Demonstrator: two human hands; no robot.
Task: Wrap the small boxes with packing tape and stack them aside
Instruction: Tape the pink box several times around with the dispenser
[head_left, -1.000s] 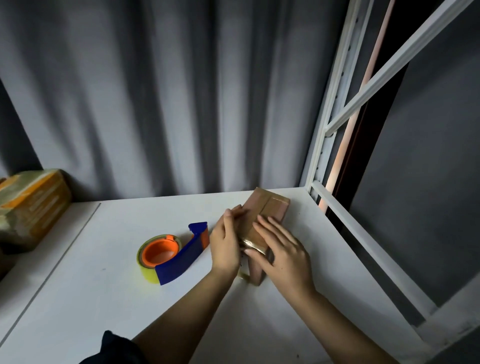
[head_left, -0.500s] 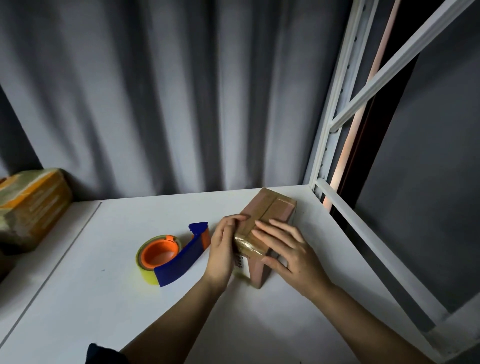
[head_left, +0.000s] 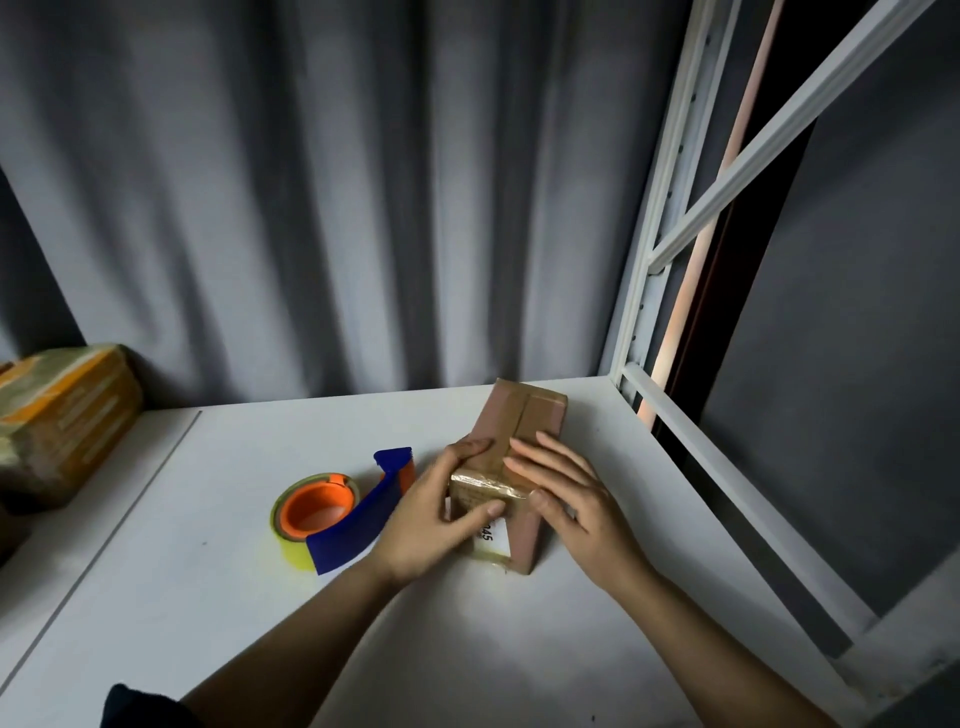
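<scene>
On the white table (head_left: 218, 597), right of centre, the small brown tape-wrapped cardboard box (head_left: 524, 421) is lying with its long axis running near to far. The left hand (head_left: 431, 519) is gripping its near left corner, thumb pressing the near face, while the right hand (head_left: 566, 499) is resting flat-fingered on top; both are equally close. The orange-cored tape dispenser (head_left: 332, 514) is sitting just left.

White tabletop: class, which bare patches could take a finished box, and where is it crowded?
Free: the white tabletop in front of the tape dispenser, and the strip behind it up to the curtain. Crowded: the middle, where the left hand and right hand hold the small box, close to the dispenser.
</scene>
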